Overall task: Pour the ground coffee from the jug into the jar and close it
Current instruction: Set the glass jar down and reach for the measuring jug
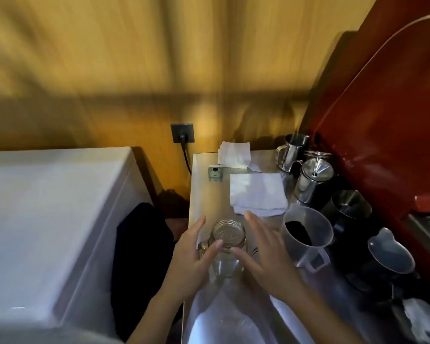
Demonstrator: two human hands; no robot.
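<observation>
Broadly, a wood-panelled wall (134,58) fills the upper view, with a dark socket (182,133) and plugged-in cable low on it. To the left stands a large white chest-like appliance (47,219), with a dark gap between it and the steel desk (201,184). On the right a red espresso machine (382,120) rises along the desk's far side. Against it crowd steel pitchers (293,150), a lidded steel pot (314,180) and a dark jug with a spout (390,254), leaving little room on that side. White folded napkins (257,192) lie toward the back of the desk beside a small grey box (215,172). The clear plastic jug (307,234), with dark ground coffee in its bottom, stands just right of the hands, its handle toward the viewer. The glass jar (229,242) stands open-mouthed near the desk's left edge, its lid not clearly seen. The left hand (191,261) and right hand (266,252) flank the jar, fingers spread and open, thumbs touching its neck, though blur hides how firm the hold is. Bare steel lies between the jar and the napkins.
</observation>
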